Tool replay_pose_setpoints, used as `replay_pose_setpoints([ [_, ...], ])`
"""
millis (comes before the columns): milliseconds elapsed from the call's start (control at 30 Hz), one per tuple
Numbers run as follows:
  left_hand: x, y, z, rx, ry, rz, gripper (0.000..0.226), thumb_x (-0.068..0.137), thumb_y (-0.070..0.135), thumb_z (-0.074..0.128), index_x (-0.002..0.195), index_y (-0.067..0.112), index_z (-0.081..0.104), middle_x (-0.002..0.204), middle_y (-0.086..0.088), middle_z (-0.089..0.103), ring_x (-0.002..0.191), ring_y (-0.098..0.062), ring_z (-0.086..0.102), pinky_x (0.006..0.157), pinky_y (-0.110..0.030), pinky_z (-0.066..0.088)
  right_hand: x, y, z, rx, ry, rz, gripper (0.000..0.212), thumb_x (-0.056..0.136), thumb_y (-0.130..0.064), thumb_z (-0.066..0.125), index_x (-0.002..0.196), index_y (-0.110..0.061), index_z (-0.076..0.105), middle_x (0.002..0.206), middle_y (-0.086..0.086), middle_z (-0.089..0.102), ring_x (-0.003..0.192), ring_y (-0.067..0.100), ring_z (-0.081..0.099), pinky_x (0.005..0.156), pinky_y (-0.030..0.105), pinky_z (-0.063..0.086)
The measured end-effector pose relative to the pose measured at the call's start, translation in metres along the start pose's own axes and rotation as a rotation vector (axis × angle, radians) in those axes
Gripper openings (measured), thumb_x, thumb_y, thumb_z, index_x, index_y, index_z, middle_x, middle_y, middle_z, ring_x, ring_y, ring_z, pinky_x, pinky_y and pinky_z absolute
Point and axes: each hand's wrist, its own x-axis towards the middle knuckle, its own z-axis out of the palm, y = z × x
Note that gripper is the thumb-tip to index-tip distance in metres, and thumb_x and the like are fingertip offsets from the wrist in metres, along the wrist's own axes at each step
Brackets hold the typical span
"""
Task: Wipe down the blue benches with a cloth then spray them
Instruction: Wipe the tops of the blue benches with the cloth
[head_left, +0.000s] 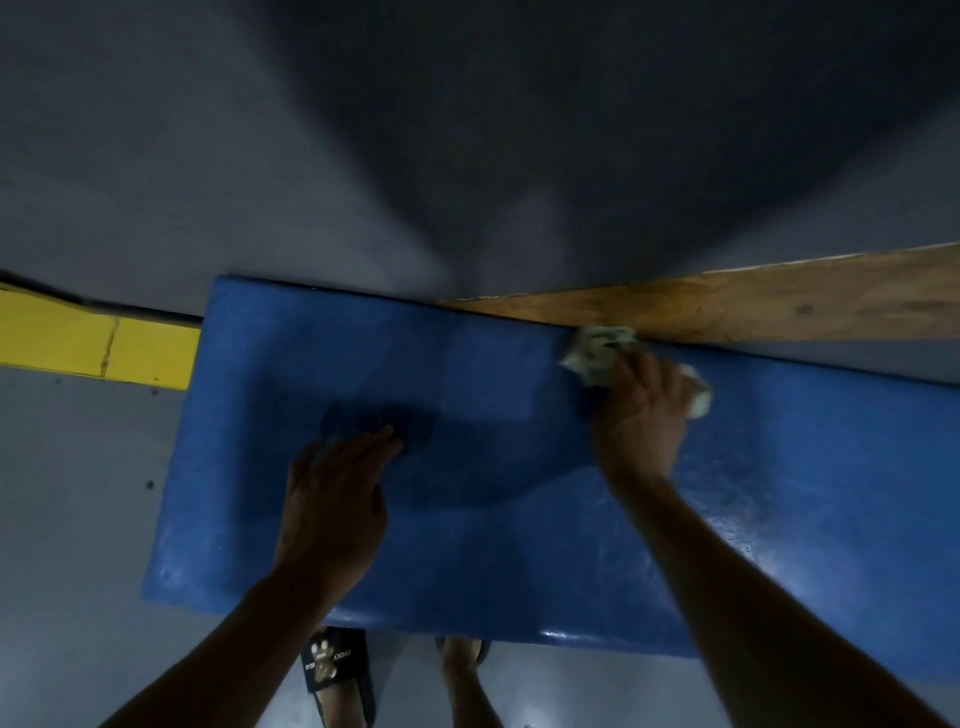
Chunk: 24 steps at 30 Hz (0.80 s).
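A blue bench (467, 374) fills the middle of the view, running off the right edge. My right hand (644, 410) presses a crumpled white cloth (597, 348) against the bench's far edge, where it meets the wooden board; part of the cloth pokes out to the right of my fingers. My left hand (332, 499) lies flat on the bench surface with fingers straight, holding nothing. The bench surface looks wet and glossy on the right side. No spray bottle is in view.
A wooden board (753, 306) runs along the wall behind the bench at the right. A yellow ledge (93, 343) lies to the left of the bench. A grey wall rises behind. My sandalled feet (337, 670) stand on the grey floor below the bench's near edge.
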Motion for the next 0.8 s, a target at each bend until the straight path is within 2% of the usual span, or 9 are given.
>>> replay_pose_setpoints([
  [67,0.001,0.000,-0.002,0.017,-0.004,0.007,0.056,0.073,0.011,0.043,0.124,0.018,0.066,0.127,-0.002,0.066,0.107,-0.028,0.065,0.101,-0.048,0.041,0.001,-0.053,0.011,0.052,-0.029,-0.143,0.045,0.076,-0.009,0.059,0.121,-0.012,0.063,0.124,0.009,0.061,0.107,0.034,0.052,0.092,0.046,0.041],
  [167,0.001,0.002,-0.005,0.026,0.006,-0.001,0.056,0.073,0.010,0.042,0.122,0.019,0.067,0.124,0.000,0.068,0.102,-0.026,0.065,0.100,-0.047,0.041,0.012,-0.100,0.010,0.097,-0.077,-0.303,0.047,0.080,-0.015,0.041,0.122,-0.014,0.064,0.122,0.004,0.060,0.107,0.030,0.055,0.094,0.044,0.041],
  [300,0.002,0.003,-0.005,0.046,0.016,0.015,0.057,0.073,0.012,0.037,0.121,0.019,0.068,0.123,0.000,0.068,0.102,-0.028,0.067,0.099,-0.043,0.037,0.023,-0.040,0.002,0.022,-0.149,-0.504,0.058,0.075,-0.005,0.060,0.132,-0.020,0.058,0.131,0.001,0.057,0.111,0.029,0.055,0.091,0.040,0.045],
  [367,0.000,0.001,-0.004,0.051,0.015,0.010,0.057,0.071,0.007,0.045,0.122,0.019,0.068,0.125,0.000,0.068,0.105,-0.027,0.066,0.100,-0.040,0.030,0.022,0.006,-0.007,0.002,-0.145,-0.434,0.052,0.081,-0.012,0.061,0.133,-0.018,0.057,0.133,0.004,0.057,0.113,0.032,0.053,0.090,0.041,0.044],
  [433,0.000,0.001,-0.004,0.043,0.003,0.000,0.058,0.070,0.006,0.048,0.122,0.020,0.067,0.126,0.000,0.067,0.105,-0.025,0.066,0.100,-0.038,0.028,0.015,0.039,-0.020,-0.018,-0.125,-0.307,0.043,0.090,-0.031,0.056,0.130,-0.015,0.058,0.132,0.006,0.057,0.114,0.033,0.052,0.088,0.042,0.043],
  [533,0.002,-0.002,-0.004,0.008,-0.013,0.010,0.056,0.075,0.010,0.041,0.123,0.021,0.067,0.126,0.001,0.067,0.105,-0.024,0.066,0.101,-0.040,0.031,0.003,0.054,-0.026,-0.032,-0.128,-0.177,0.048,0.091,-0.040,0.042,0.128,-0.012,0.057,0.133,0.008,0.054,0.117,0.032,0.048,0.091,0.043,0.042],
  [600,0.002,-0.006,-0.004,-0.003,-0.039,0.034,0.057,0.076,0.017,0.034,0.124,0.022,0.066,0.126,0.002,0.067,0.107,-0.023,0.065,0.103,-0.041,0.031,-0.002,0.041,-0.017,-0.016,-0.090,-0.054,0.050,0.088,-0.032,0.038,0.128,-0.011,0.058,0.135,0.011,0.054,0.121,0.036,0.046,0.098,0.048,0.041],
  [700,0.005,-0.015,-0.006,-0.049,-0.048,0.079,0.057,0.078,0.018,0.034,0.126,0.024,0.064,0.122,0.003,0.069,0.106,-0.025,0.066,0.106,-0.045,0.035,-0.006,-0.007,0.002,0.006,0.002,0.148,0.047,0.083,-0.031,0.045,0.122,-0.011,0.062,0.132,0.012,0.057,0.120,0.038,0.047,0.101,0.052,0.036],
  [800,0.011,-0.026,-0.016,-0.121,0.018,0.149,0.056,0.077,0.017,0.037,0.126,0.023,0.064,0.113,0.000,0.072,0.102,-0.025,0.065,0.102,-0.044,0.037,-0.005,-0.080,0.018,0.046,0.051,0.138,0.037,0.079,-0.028,0.059,0.112,-0.011,0.066,0.120,0.010,0.063,0.110,0.035,0.051,0.097,0.047,0.036],
])
